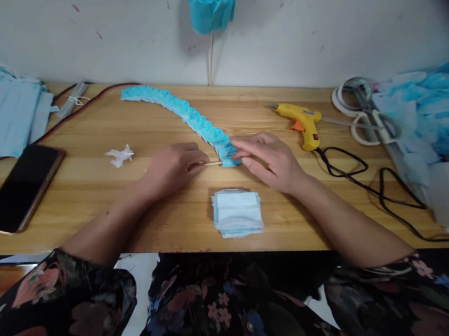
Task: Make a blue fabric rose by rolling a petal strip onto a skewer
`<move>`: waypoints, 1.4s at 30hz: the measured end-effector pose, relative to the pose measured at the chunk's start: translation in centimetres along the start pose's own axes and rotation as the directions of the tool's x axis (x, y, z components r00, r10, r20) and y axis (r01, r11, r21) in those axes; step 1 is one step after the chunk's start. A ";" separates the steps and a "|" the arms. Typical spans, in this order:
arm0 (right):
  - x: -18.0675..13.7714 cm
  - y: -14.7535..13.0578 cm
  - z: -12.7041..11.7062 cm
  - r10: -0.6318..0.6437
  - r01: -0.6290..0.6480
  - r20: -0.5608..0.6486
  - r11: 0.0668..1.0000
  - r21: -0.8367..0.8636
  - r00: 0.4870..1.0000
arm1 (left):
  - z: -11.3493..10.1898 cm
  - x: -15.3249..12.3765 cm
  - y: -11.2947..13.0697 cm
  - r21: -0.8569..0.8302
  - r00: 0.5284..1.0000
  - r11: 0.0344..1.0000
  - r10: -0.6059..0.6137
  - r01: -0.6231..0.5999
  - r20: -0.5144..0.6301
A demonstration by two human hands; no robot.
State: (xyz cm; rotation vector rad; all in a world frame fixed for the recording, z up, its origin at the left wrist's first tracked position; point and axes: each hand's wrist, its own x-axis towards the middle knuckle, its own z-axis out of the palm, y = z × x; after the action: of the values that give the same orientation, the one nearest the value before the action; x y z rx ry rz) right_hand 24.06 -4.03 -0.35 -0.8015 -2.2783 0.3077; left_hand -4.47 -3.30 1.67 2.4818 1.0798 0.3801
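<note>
My left hand (180,166) is closed in a pinch around a thin wooden stick (213,163), whose tip meets the near end of a row of overlapping folded blue pieces (189,114). The row curves over the table from the upper left toward my hands. With thumb and fingertips, my right hand (268,159) grips the last folded blue piece (228,161), partly covering it. Just in front of both hands lies a stack of pale blue cut mask pieces (238,212).
A yellow glue gun (301,123) with a black cable lies right, near scissors (377,127), tape rolls (353,96) and a blue pile (434,115). Left are a phone (22,189), face masks (6,110) and a white scrap (120,155). A blue bloom on a stick (211,60) stands by the wall.
</note>
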 end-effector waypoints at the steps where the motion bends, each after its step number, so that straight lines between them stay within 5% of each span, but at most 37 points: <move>1: 0.0 0.0 0.1 -0.018 0.018 -0.001 1.000 -0.002 1.000 | 0.0 0.0 0.0 0.005 1.000 1.000 -0.001 0.001 0.003; 22: -0.2 -1.0 0.3 0.099 -0.069 0.153 0.979 -0.193 0.983 | 0.4 0.0 0.0 0.069 0.998 0.997 0.048 -0.045 -0.029; 28: 0.2 -1.4 0.9 0.044 -0.022 0.089 0.972 -0.235 0.995 | 0.4 0.1 0.1 0.071 1.000 0.997 0.024 -0.024 -0.004; 35: 0.3 -1.3 -0.1 0.090 -0.090 -0.041 0.996 0.000 0.995 | 0.6 0.1 0.0 0.103 1.000 0.994 0.027 -0.026 -0.007; 42: 0.3 -1.0 1.2 0.018 -0.006 0.118 0.995 -0.103 0.993 | 0.9 0.2 -0.4 0.138 0.998 0.989 0.055 -0.049 -0.044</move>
State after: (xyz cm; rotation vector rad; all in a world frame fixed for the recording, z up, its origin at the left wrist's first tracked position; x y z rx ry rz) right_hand 22.66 -4.61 -0.65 -0.8694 -2.4173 0.2513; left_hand -4.20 -3.13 0.74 2.6385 1.0952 0.3942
